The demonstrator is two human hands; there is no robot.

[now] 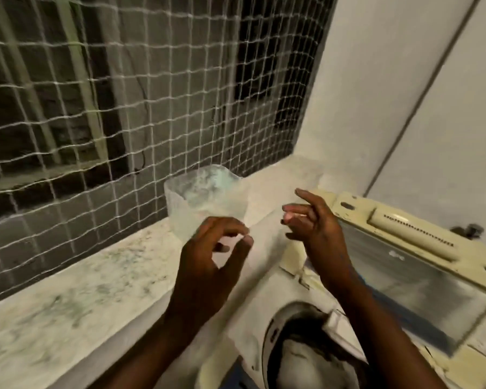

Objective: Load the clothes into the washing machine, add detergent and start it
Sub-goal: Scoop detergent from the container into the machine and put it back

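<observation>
Detergent step in hand. Clothes already in drum. Both hands, left and right, empty, fingers spread, near blurred bag on ledge, probably detergent. Next: firm grasp of bag.

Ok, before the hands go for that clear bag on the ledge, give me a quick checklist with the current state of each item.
1. Washer lid open: ok.
2. Clothes in the drum: ok, fabric visible.
3. Clear bag upright on the ledge: ok.
4. Left hand free: ok, fingers curled, holding nothing.
5. Right hand free: ok, open.
6. Bag contents are detergent: cannot tell, blurred.
</observation>
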